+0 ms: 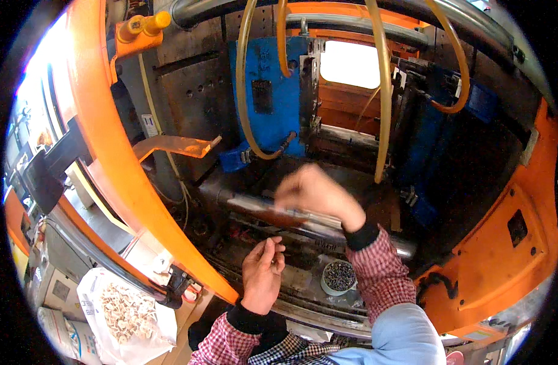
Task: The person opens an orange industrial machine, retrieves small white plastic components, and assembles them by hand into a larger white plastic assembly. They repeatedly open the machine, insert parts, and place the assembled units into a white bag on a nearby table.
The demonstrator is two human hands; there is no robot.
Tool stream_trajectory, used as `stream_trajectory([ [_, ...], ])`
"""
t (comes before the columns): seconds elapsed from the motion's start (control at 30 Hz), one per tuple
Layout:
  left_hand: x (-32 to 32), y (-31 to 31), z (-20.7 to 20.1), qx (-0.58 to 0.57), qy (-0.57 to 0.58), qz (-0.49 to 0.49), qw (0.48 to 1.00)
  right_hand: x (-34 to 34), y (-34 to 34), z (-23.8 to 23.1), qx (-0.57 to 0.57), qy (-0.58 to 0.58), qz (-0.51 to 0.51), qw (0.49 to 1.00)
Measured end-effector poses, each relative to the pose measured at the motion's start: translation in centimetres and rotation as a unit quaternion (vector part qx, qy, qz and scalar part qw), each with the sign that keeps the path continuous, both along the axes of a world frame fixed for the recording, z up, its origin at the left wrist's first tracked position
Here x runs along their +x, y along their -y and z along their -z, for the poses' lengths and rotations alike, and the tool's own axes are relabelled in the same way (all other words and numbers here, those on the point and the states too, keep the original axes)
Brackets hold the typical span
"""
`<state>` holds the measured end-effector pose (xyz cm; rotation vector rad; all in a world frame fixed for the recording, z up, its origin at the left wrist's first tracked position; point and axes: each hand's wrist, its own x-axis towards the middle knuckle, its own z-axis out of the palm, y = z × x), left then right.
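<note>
My left hand [263, 274] is raised over the machine's lower bed, thumb and fingertips pinched together. Whatever they hold, if anything, is too small to make out. My right hand [315, 193] is farther forward, above a shiny horizontal steel bar [327, 226]. Motion smears its fingers, so their grip cannot be read. Near my right forearm, a small pale bowl [333, 292] full of small dark pieces [339, 275] sits on the bed. Beyond my hands stands a blue mould block [276, 103] on the left side of the opening.
Yellowish hoses [383, 91] hang in front of the blocks. An orange frame [139, 194] borders the left, and an orange panel [504, 243] the right. A bent orange bracket [175, 146] juts inward. At lower left, a white bag [163, 331] contains pale pieces [128, 313].
</note>
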<state>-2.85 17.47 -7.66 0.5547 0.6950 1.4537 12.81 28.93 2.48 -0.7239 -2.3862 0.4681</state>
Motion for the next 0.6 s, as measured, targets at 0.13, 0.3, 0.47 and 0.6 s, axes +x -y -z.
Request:
stream_trajectory([
  [0.13,0.1,-0.3,0.0,-0.02,0.082,0.027,0.996,-1.6,4.8,2.3,-0.028,0.024,0.01,0.999],
  [0.3,0.1,-0.5,0.4,-0.027,0.144,0.065,0.987,-1.0,5.4,3.6,0.022,-0.012,0.006,1.0],
  [0.47,0.2,-0.1,-0.1,-0.036,0.087,0.05,0.994,-0.4,5.3,3.7,0.006,-0.039,-0.044,0.998],
  [0.6,0.5,0.0,-0.5,-0.045,0.065,0.036,0.996,-0.3,5.3,4.0,0.049,-0.025,-0.035,0.998],
])
